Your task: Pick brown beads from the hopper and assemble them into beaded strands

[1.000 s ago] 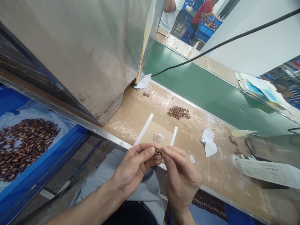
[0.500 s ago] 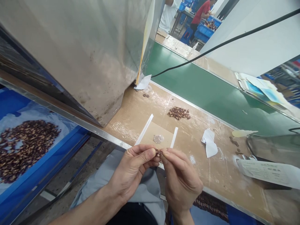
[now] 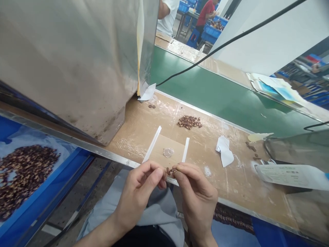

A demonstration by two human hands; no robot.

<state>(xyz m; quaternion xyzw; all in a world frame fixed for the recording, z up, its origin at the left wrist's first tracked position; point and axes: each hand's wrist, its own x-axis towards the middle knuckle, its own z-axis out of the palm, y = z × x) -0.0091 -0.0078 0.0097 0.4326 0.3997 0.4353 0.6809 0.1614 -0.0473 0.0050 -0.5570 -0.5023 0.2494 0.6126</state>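
Observation:
My left hand (image 3: 140,192) and my right hand (image 3: 196,195) meet at the near edge of the cardboard-covered bench (image 3: 231,178). Their fingertips pinch a small brown and copper part (image 3: 170,170) between them. Just beyond the fingers lie two white strips, one long (image 3: 152,149) and one short (image 3: 185,154), with a small clear disc (image 3: 168,152) between them. Farther back sits a little heap of the same brown parts (image 3: 189,121).
A blue bin (image 3: 28,175) lined with plastic holds many brown parts at the lower left. A metal housing (image 3: 77,61) looms at the left. A green conveyor belt (image 3: 218,92) runs behind the bench, crossed by a black cable (image 3: 226,41). Paper scraps, a label and other workers lie beyond.
Both hands stayed pinched together on the small part, with my left fingers shifting slightly. The view swung a little, so the bench now appears further left and lower.

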